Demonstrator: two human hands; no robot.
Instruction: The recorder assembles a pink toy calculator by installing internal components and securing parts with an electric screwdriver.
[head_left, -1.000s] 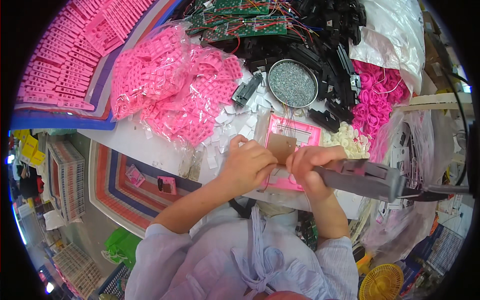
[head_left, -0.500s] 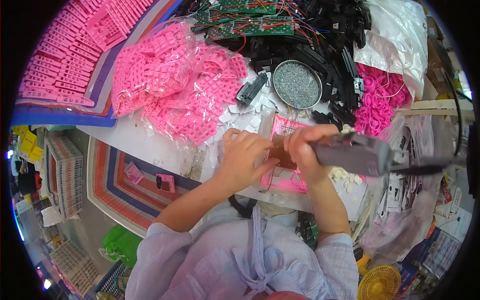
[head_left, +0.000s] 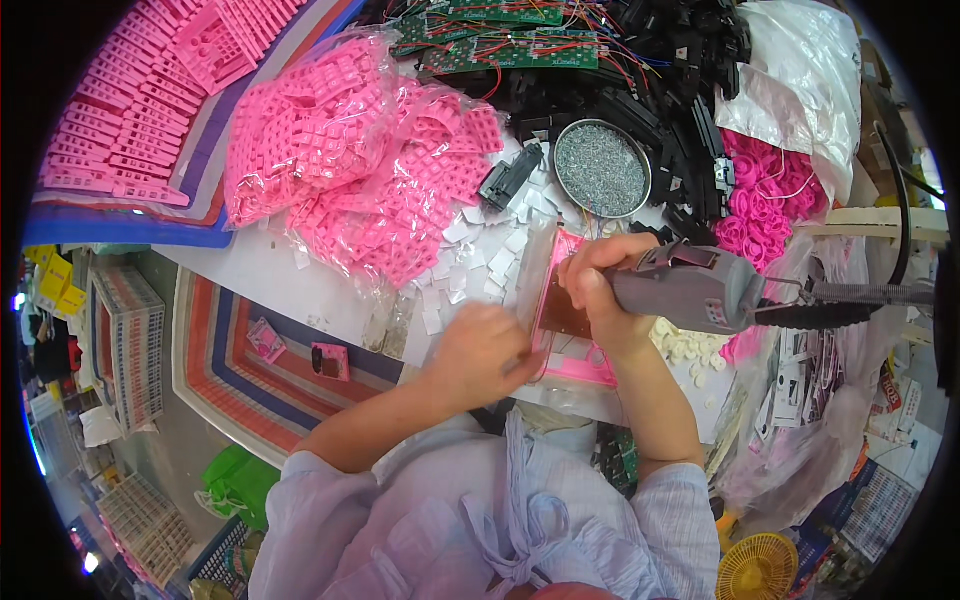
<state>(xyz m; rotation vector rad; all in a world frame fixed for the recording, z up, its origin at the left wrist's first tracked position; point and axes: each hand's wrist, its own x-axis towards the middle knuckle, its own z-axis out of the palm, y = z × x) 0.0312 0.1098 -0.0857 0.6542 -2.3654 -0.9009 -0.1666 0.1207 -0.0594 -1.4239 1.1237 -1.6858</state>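
Observation:
My right hand (head_left: 612,300) is wrapped around a grey electric screwdriver (head_left: 690,288), which lies nearly level with its cable end toward the right. Its tip is hidden behind my fingers, over a pink plastic case (head_left: 582,368). Inside the case sits a brown board (head_left: 562,312). At the case's left edge, my left hand (head_left: 485,352) is closed with curled fingers, slightly blurred; whatever its fingertips may hold is hidden. Beyond the case stands a round metal dish (head_left: 601,170) full of small silvery screws.
Bagged pink keypad pieces (head_left: 320,150) and white squares (head_left: 470,262) lie left of the case. Black parts (head_left: 690,130) and green circuit boards (head_left: 510,52) with wires are heaped behind. Pink rings (head_left: 765,190) and cream-coloured pieces (head_left: 690,350) lie right. A striped tray (head_left: 270,385) stands lower left.
My left hand has drawn down toward me and its fingers have curled in. The screwdriver's body has shifted slightly left and tilted a little, still in my right hand.

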